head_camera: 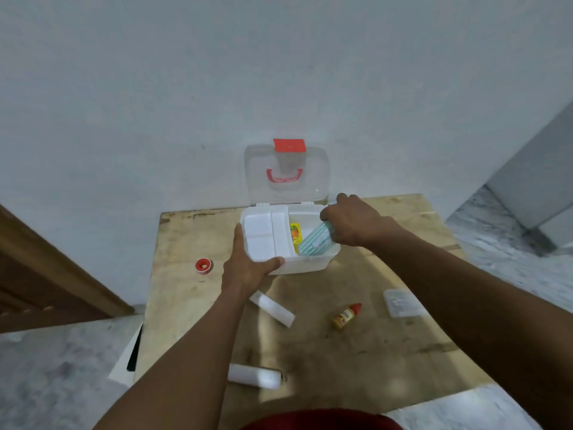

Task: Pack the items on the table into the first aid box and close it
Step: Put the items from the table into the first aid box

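The white first aid box (305,262) stands open at the table's far edge, its clear lid (316,178) with red latch and handle leaning on the wall. My left hand (248,265) grips the box's front left corner. My right hand (353,223) is over the right compartment, holding a teal striped packet (314,242) that lies slanted inside beside a yellow box (295,232). On the table lie a red-topped tape roll (204,265), a white flat box (273,308), a small red-capped bottle (345,316), a clear plastic case (401,302) and a white roll (255,377).
The wooden table (356,361) stands against a pale wall. A white tray insert (263,237) fills the box's left half. A brown wooden door (46,274) is at the left, and a white sheet (127,358) hangs off the table's left edge.
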Tool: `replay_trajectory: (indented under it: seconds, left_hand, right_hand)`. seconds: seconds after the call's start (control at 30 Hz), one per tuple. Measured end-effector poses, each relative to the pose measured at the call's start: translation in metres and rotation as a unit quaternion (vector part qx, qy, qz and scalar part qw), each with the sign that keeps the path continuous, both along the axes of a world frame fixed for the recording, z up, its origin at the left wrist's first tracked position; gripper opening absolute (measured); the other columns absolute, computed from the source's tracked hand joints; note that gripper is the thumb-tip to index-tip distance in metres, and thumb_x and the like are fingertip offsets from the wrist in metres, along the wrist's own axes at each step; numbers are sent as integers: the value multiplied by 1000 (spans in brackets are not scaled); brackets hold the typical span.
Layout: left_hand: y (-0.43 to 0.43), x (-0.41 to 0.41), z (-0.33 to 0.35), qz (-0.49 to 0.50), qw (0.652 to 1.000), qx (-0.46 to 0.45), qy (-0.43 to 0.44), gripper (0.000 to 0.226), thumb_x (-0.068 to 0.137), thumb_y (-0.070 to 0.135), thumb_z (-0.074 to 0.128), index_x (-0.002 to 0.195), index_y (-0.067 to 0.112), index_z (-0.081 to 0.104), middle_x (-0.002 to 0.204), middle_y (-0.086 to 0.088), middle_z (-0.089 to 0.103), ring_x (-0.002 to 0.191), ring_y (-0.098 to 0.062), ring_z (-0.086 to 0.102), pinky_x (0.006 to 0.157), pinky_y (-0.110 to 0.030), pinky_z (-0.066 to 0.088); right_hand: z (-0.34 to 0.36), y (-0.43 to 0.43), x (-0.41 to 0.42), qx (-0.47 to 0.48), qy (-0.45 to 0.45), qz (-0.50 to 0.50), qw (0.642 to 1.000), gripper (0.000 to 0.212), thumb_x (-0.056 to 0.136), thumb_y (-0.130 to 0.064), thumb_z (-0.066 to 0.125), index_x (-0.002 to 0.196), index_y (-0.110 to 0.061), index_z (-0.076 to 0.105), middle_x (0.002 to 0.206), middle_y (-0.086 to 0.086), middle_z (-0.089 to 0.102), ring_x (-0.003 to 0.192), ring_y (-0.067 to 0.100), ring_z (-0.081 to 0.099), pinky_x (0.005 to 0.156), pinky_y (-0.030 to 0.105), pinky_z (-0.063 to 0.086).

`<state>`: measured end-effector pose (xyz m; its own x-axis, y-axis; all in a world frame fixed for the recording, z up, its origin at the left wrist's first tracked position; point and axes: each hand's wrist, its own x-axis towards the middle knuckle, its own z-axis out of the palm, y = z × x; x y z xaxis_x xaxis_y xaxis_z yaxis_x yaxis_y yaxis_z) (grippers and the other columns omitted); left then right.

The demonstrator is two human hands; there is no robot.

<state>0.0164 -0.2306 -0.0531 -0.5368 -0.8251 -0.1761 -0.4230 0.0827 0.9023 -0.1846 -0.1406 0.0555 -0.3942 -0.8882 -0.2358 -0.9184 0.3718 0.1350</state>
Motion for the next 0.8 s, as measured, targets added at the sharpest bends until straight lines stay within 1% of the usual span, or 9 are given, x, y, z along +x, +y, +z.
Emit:
replay_trajectory:
  seconds: [0.1,0.17,0.27,0.37,0.47,0.57,0.63,0.7,0.8]
  left_hand:
    - [1,0,-1,5,1000,1,-6,105,58,51,85,142,44,22,125,12,57,113,-24,58,91,-51,53]
    - [1,0,-1,8,1000,2,-5,109,57,52,85,144,43,21,127,11,58,114,-24,58,91,-51,53]
    - [1,-2,-1,14,1000,-4,-2,108,55,53,85,143,43,23,124,13,58,112,-23,59,89,-50,55]
    - [2,-2,0,17,1000,-10,-10,106,56,51,85,143,43,24,125,13,57,112,-23,58,89,-50,54]
    - [1,-3,0,15,1000,-12,-11,107,56,50,85,144,41,24,128,11,55,113,-23,56,90,-50,54]
    - [2,-3,1,22,1000,-2,-14,109,55,50,85,145,44,24,129,13,55,115,-23,56,91,-49,53]
    - [2,-2,1,26,999,2,-18,110,56,49,86,146,46,22,130,15,55,117,-23,55,92,-50,52]
    - [3,-1,2,24,1000,-1,-19,109,58,48,86,146,44,23,132,15,54,118,-22,54,93,-50,51]
    - [4,-2,3,19,1000,-8,-9,106,60,47,85,147,40,25,133,16,53,120,-18,53,95,-49,51]
  right_hand:
    - [-5,-10,9,31,-19,9,999,31,86,-10,62,116,-5,54,115,19,58,106,33,57,76,32,42]
    - [-11,-16,12,48,-47,0,998,36,85,-14,69,116,-4,53,117,17,59,107,30,58,76,31,42]
    - [-25,-22,15,50,-102,-29,993,41,83,-25,74,115,-4,57,114,13,63,92,23,55,76,31,45]
    - [-42,-28,13,43,-164,-59,984,38,82,-24,73,111,-1,63,101,11,62,83,19,50,69,28,41]
    - [-55,-33,12,34,-227,-90,969,40,78,-24,77,107,2,65,87,8,57,82,21,53,64,27,41]
    - [-67,-39,13,5,-290,-117,950,30,75,-16,78,97,4,71,91,14,68,88,26,62,75,34,50]
    - [-74,-41,15,-5,-309,-121,943,27,76,-13,75,96,5,72,96,18,71,94,29,65,84,39,55]
    - [-79,-41,16,-6,-314,-118,942,28,79,-14,73,99,5,70,101,19,70,98,32,65,91,44,54]
    - [-83,-41,13,-12,-317,-114,941,27,82,-16,71,96,7,68,100,18,67,97,33,65,91,43,53]
